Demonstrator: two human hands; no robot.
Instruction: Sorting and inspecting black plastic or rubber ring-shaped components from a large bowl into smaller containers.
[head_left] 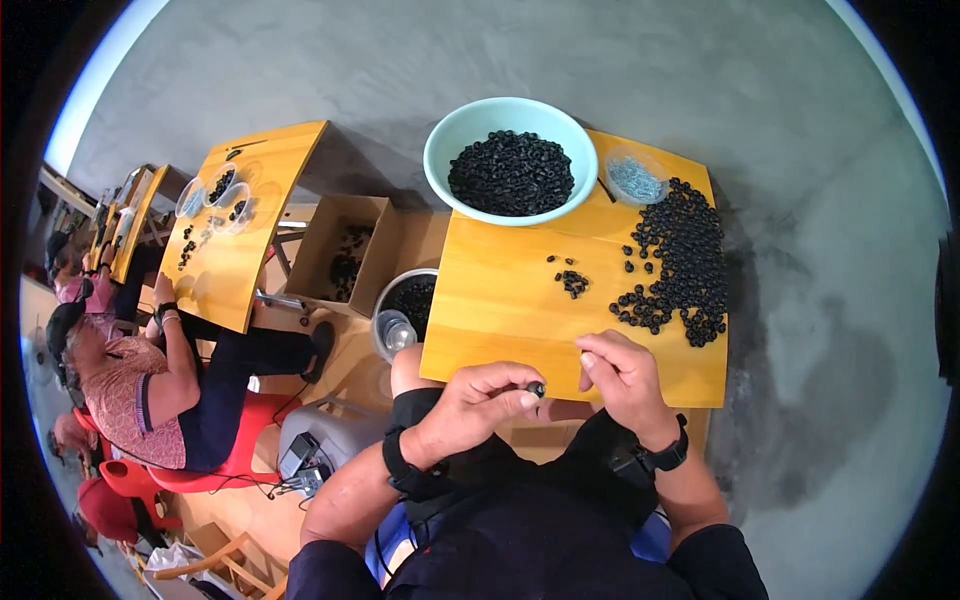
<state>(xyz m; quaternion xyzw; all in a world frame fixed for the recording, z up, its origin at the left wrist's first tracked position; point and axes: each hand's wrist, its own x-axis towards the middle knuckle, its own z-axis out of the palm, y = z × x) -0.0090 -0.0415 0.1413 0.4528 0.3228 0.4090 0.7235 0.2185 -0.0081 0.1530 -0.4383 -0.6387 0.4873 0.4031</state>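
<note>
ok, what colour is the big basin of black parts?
The basin is pale aqua; best seen in the head view.

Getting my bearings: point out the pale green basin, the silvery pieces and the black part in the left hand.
Pale green basin (510, 114), head view: inner wall, far side.
Silvery pieces (635, 180), head view: middle of the pile.
Black part (537, 389), head view: its visible middle.

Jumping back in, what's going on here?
The person pinches a small black part in the left hand by the near edge of the table. The right hand is raised beside it; whether it holds anything is unclear. More black parts are heaped on the table's right and in a pale blue bowl at its far edge.
</note>
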